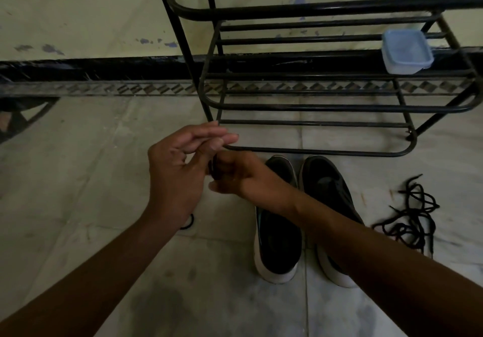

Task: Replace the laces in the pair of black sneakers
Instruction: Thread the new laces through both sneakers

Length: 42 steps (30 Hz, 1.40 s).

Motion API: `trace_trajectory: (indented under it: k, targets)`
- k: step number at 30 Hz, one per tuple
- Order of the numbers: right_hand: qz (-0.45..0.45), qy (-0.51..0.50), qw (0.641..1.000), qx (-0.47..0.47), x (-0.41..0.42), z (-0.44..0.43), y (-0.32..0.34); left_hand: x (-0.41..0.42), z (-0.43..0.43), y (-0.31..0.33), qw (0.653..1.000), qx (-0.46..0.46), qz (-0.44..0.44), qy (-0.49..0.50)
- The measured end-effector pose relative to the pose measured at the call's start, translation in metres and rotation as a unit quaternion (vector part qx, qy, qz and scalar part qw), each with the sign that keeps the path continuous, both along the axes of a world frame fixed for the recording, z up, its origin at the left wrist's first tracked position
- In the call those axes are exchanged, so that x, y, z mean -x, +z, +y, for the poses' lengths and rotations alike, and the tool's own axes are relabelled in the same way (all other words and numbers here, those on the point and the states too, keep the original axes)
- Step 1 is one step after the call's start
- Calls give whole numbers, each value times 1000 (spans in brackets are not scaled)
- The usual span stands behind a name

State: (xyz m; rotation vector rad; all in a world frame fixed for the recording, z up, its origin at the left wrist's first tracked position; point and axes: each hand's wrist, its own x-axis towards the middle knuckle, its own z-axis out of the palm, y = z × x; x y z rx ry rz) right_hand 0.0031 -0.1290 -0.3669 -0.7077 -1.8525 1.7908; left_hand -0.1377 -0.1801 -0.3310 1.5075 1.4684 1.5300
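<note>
Two black sneakers with white soles stand side by side on the floor, the left sneaker (278, 234) and the right sneaker (330, 193), both without laces in the eyelets that show. My right forearm crosses over them. Above the floor to their left, my right hand (243, 177) curls round a small dark lace bundle (214, 170). My left hand (177, 164) meets it from the left, thumb and fingertips pinching at the bundle's top. A tangle of loose black laces (410, 219) lies on the floor right of the sneakers.
A black metal shoe rack (313, 106) stands just beyond the sneakers against the wall, with a pale blue lidded plastic box (405, 51) on a shelf. A small black loop (189, 223) lies on the tiled floor (78, 180) by my left wrist.
</note>
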Motion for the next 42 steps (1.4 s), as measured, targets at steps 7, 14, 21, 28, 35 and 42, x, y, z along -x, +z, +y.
trace_trajectory:
  k: [7,14,21,28,35,42]
  targets:
    - [56,-131,990,12,-7,-7,-8,19,2,-10,996,68,-60,4]
    - [-18,-200,974,-100,-16,-12,-15,23,-1,-27,994,102,-46,7]
    - [-46,-190,964,-181,-21,-15,-17,24,2,-28,994,95,54,27]
    - [-62,-161,960,-219,-21,-10,-19,26,-1,-32,993,73,91,8]
    - [-88,-145,958,-230,-21,-5,-22,28,1,-32,996,31,84,-16]
    - [16,-123,990,-74,-16,-1,-17,31,6,-29,995,1,103,-13]
